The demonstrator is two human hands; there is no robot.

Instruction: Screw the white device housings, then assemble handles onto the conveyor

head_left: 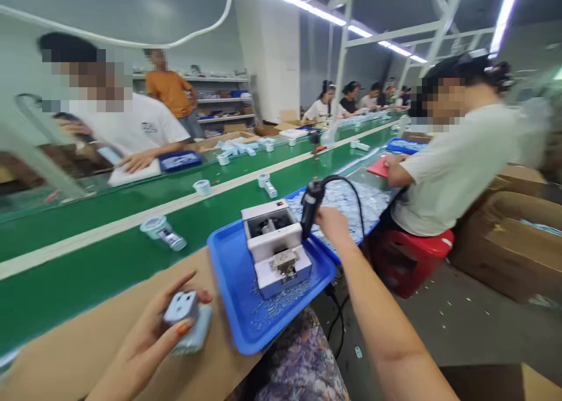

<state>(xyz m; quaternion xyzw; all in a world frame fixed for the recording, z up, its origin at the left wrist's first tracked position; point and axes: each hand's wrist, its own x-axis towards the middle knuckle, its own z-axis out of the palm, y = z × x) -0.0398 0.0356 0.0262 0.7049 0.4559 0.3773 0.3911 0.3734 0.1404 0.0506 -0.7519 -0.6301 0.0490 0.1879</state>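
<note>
My left hand (151, 336) is closed round a pale blue and white plug adapter (187, 320), held just above the cardboard-covered bench edge (79, 342). My right hand (331, 225) reaches forward and grips a black electric screwdriver (311, 205) with a black cable looping off it. The driver's tip hangs beside a white screw-feeder box (276, 246). That box stands in a blue tray (246, 313) strewn with small screws.
A green conveyor belt (109, 237) carries several adapters and tape rolls. A second blue tray (351, 205) of white parts lies beyond. A seated person in white on a red stool (413, 260) is at my right; other workers sit across. Cardboard boxes (518, 243) stand at right.
</note>
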